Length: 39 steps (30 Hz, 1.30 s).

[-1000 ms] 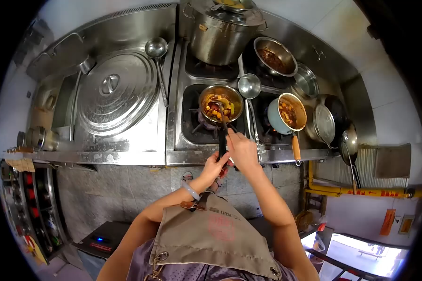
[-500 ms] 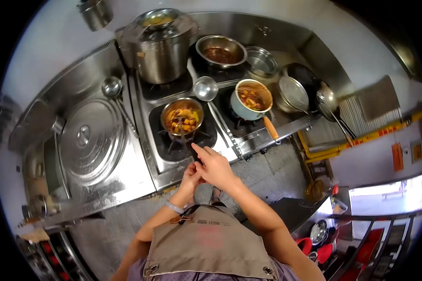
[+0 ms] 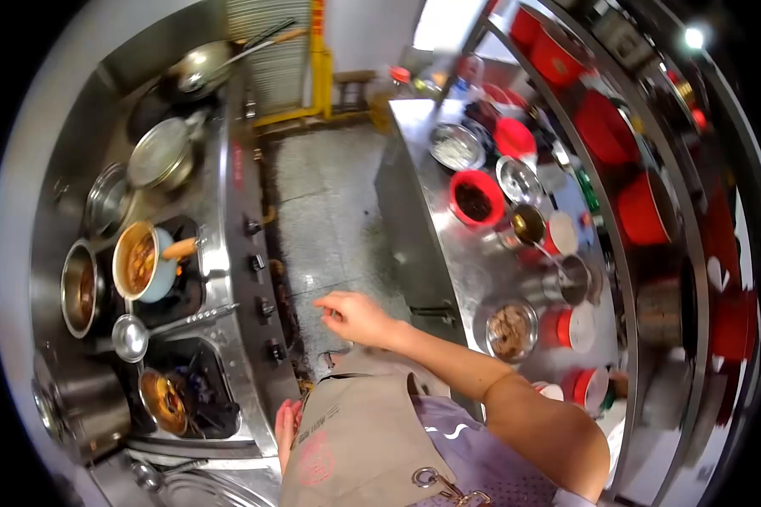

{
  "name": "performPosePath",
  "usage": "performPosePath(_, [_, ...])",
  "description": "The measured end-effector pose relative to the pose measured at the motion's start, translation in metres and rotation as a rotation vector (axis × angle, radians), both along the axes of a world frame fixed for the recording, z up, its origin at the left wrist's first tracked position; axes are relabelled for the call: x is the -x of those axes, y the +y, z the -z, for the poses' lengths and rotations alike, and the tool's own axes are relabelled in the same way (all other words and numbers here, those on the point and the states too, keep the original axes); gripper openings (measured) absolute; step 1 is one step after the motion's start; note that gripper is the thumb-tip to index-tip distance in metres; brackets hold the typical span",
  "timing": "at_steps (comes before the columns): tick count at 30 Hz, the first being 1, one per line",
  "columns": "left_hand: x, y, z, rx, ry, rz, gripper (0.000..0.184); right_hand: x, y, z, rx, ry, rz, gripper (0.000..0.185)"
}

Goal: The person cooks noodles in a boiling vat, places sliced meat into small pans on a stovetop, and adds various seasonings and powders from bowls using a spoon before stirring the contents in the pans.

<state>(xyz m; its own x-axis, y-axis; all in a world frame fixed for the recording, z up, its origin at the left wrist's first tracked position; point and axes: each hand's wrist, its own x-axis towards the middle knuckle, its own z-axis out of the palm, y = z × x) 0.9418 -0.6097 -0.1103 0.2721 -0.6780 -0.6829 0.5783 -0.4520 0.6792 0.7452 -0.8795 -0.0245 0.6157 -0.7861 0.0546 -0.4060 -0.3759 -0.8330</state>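
My right hand (image 3: 355, 319) hangs in the air over the floor gap between the stove and the steel counter. Its fingers are curled in toward the thumb, and nothing shows in them. Low against the apron (image 3: 347, 431) is my left hand (image 3: 287, 425), close to the stove's front edge; its fingers are partly hidden and blurred. Left of it, a small pan (image 3: 162, 402) of yellow-brown food sits on the near burner, touched by neither hand. A pale blue saucepan (image 3: 148, 264) with a wooden handle holds brown food farther along the stove.
A ladle (image 3: 131, 338) lies across the stove between burners, near a tall steel pot (image 3: 93, 414). On the right, the steel counter (image 3: 448, 228) bears a red bowl (image 3: 477, 198) of dark food and a steel bowl (image 3: 511, 331). Shelving (image 3: 626, 245) with red containers rises beyond.
My view has swung right, from the stove toward the counter. Both hands have come away from the small pan's handle and moved apart; the pan remains on its burner.
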Motion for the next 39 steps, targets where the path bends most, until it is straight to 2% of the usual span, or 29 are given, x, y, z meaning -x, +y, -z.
performPosePath(1, [-0.008, -0.001, -0.006, -0.016, -0.009, 0.012, 0.055, -0.001, 0.006, 0.006, -0.201, -0.084, 0.112, 0.027])
performPosePath(2, [0.017, -0.033, -0.008, -0.056, -0.058, 0.092, 0.055, 0.046, -0.009, 0.024, -0.413, -0.204, 0.272, 0.025])
performPosePath(3, [0.014, -0.035, -0.005, -0.062, -0.058, 0.114, 0.055, 0.049, -0.005, 0.027, -0.406, -0.192, 0.281, 0.025])
performPosePath(5, [0.014, -0.055, 0.000, -0.081, -0.066, 0.196, 0.055, 0.070, -0.004, 0.032, -0.611, -0.368, 0.514, 0.024])
performPosePath(7, [0.012, -0.072, 0.002, -0.110, -0.087, 0.300, 0.056, 0.103, -0.004, 0.052, -0.572, -0.518, 0.710, 0.017])
performPosePath(8, [0.012, -0.084, 0.004, -0.089, -0.079, 0.403, 0.056, 0.124, 0.000, 0.061, -0.574, -0.500, 0.795, 0.016])
performPosePath(13, [0.058, -0.153, -0.037, -0.046, 0.033, 0.470, 0.051, 0.205, 0.016, 0.042, -0.562, -0.443, 1.085, 0.021])
performPosePath(15, [0.073, -0.184, -0.053, -0.060, -0.059, 0.699, 0.048, 0.232, 0.025, 0.034, -0.499, -0.510, 1.183, 0.021])
performPosePath(16, [0.079, -0.200, -0.056, -0.045, -0.072, 0.681, 0.048, 0.244, 0.027, 0.031, -0.525, -0.569, 1.255, 0.020])
performPosePath(17, [0.085, -0.219, -0.060, -0.038, -0.104, 0.783, 0.049, 0.255, 0.026, 0.028, -0.550, -0.631, 1.318, 0.020])
performPosePath(19, [0.094, -0.254, -0.067, -0.034, -0.172, 0.991, 0.051, 0.269, 0.024, 0.023, -0.553, -0.747, 1.357, 0.019])
performPosePath(21, [0.104, -0.295, -0.045, 0.098, -0.141, 1.054, 0.054, 0.274, 0.023, 0.011, -0.521, -0.748, 1.352, 0.018])
performPosePath(24, [0.141, -0.360, -0.050, 0.162, -0.114, 1.067, 0.049, 0.272, 0.023, -0.018, -0.523, -0.628, 1.328, 0.018])
performPosePath(28, [0.182, -0.417, -0.046, 0.260, -0.127, 1.100, 0.043, 0.274, 0.037, -0.017, -0.462, -0.538, 1.315, 0.018])
performPosePath(31, [0.207, -0.435, -0.044, 0.189, -0.067, 1.108, 0.042, 0.274, 0.048, -0.012, -0.480, -0.434, 1.256, 0.018])
performPosePath(33, [0.216, -0.441, -0.012, 0.143, -0.036, 1.087, 0.038, 0.271, 0.050, -0.012, -0.501, -0.411, 1.267, 0.018])
performPosePath(35, [0.216, -0.444, 0.060, -0.012, 0.183, 0.864, 0.040, 0.266, 0.057, -0.012, -0.524, -0.397, 1.275, 0.018])
performPosePath(36, [0.214, -0.441, 0.114, -0.048, 0.269, 0.802, 0.045, 0.263, 0.061, -0.014, -0.576, -0.387, 1.278, 0.018])
performPosePath(37, [0.220, -0.431, 0.136, -0.169, 0.281, 0.790, 0.047, 0.264, 0.060, -0.015, -0.594, -0.373, 1.286, 0.019])
performPosePath(39, [0.248, -0.410, 0.186, -0.345, 0.307, 0.820, 0.049, 0.262, 0.074, 0.019, -0.473, -0.383, 1.212, 0.018])
